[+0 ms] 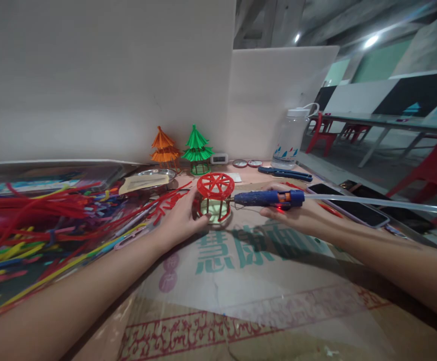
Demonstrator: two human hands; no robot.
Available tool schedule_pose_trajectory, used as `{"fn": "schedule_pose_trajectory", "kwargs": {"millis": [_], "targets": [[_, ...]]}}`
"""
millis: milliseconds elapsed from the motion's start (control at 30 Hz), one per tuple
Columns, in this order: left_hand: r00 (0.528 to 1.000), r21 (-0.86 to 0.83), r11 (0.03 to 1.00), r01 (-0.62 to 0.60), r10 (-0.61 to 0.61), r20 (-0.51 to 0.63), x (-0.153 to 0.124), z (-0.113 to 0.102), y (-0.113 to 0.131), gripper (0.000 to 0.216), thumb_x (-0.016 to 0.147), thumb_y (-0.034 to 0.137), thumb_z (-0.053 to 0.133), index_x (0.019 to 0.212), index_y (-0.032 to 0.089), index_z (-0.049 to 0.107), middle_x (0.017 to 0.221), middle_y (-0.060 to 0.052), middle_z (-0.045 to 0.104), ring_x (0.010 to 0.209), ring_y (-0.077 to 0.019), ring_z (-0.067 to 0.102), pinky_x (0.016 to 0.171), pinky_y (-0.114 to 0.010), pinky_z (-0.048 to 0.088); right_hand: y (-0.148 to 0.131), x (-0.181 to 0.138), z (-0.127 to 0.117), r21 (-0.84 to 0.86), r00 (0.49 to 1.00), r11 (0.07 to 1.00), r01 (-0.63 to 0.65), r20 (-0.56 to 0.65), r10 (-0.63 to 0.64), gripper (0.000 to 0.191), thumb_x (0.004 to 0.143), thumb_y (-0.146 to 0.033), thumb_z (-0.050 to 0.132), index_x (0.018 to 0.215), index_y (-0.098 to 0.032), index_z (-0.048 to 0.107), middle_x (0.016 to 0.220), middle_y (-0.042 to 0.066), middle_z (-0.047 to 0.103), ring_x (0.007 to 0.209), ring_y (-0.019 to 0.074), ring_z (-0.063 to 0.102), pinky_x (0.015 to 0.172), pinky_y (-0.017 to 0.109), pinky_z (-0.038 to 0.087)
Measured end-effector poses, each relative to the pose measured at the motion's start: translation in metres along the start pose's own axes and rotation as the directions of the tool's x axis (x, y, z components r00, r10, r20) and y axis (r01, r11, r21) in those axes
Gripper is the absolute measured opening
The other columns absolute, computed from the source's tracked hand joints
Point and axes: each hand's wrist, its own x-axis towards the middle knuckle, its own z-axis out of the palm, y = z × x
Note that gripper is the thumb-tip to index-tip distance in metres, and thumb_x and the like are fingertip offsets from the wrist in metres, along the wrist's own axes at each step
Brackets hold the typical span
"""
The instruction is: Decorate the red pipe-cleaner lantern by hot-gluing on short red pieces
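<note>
A small red pavilion frame (215, 196), built of straws with a spoked round top, stands on the cardboard sheet (248, 281). My left hand (181, 218) is closed around its left side and base. My right hand (297, 213) grips a blue hot glue gun (269, 198) lying level, its nozzle touching the frame's right side. A clear glue stick (380, 202) juts out from the gun's back toward the right.
A heap of coloured straws (34, 220) covers the left. An orange model (164, 147) and a green model (198, 148) stand by the white wall, with a metal dish (154, 174), a water bottle (291, 136), blue pliers (284, 173) and a phone (348, 203) nearby.
</note>
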Motion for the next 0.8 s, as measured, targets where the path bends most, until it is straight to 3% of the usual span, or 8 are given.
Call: {"fn": "schedule_pose_trajectory", "kwargs": {"millis": [100,233,367,567,800], "targets": [[1.0,0.009,1.0,0.002,-0.002,0.01,0.0,-0.001,0.0,0.072,0.077,0.019,0.07,0.145,0.02,0.047,0.134,-0.011,0.065,0.121,-0.0299,0.064,0.107,-0.044,0.051,-0.007,0.0,-0.002,-0.009,0.999,1.0,0.008,0.041,-0.007,0.038,0.078,-0.062,0.07,0.085,-0.026,0.058,0.079,0.003,0.066,0.072,0.0238,0.062,0.065,0.038,0.054],[0.999,0.066,0.997,-0.032,0.031,0.009,0.001,-0.002,0.004,0.069,0.079,0.022,0.07,0.143,0.019,0.046,0.137,-0.013,0.064,0.124,-0.0311,0.062,0.11,-0.046,0.048,-0.013,-0.003,-0.007,-0.05,0.999,0.998,0.027,-0.019,-0.028,0.032,0.081,-0.057,0.07,0.086,-0.027,0.061,0.084,0.005,0.067,0.078,0.0266,0.064,0.073,0.044,0.056],[0.996,0.106,0.991,-0.085,0.085,0.004,0.001,-0.003,0.007,0.071,0.078,0.021,0.07,0.144,0.02,0.045,0.14,-0.013,0.062,0.128,-0.0324,0.059,0.113,-0.049,0.045,-0.015,-0.003,-0.007,-0.036,0.999,0.999,0.037,-0.011,-0.037,0.032,0.079,-0.053,0.073,0.09,-0.025,0.062,0.081,0.003,0.066,0.076,0.0247,0.064,0.074,0.043,0.058],[0.998,0.125,0.99,-0.066,0.067,-0.003,0.001,-0.003,0.007,0.07,0.078,0.021,0.07,0.144,0.02,0.046,0.139,-0.013,0.063,0.127,-0.0327,0.06,0.112,-0.048,0.046,-0.012,-0.002,-0.002,0.015,0.996,0.997,0.075,-0.05,-0.074,0.031,0.083,-0.054,0.069,0.088,-0.025,0.061,0.089,0.006,0.07,0.084,0.0267,0.067,0.082,0.045,0.057],[0.998,0.135,0.989,-0.062,0.063,0.0,0.001,-0.003,0.008,0.067,0.077,0.021,0.071,0.14,0.019,0.049,0.134,-0.013,0.065,0.128,-0.0344,0.059,0.113,-0.05,0.045,-0.022,-0.001,-0.003,0.086,0.998,0.994,0.061,-0.022,-0.059,0.026,0.08,-0.046,0.07,0.086,-0.024,0.057,0.092,0.005,0.072,0.085,0.0254,0.07,0.078,0.04,0.059]]}}
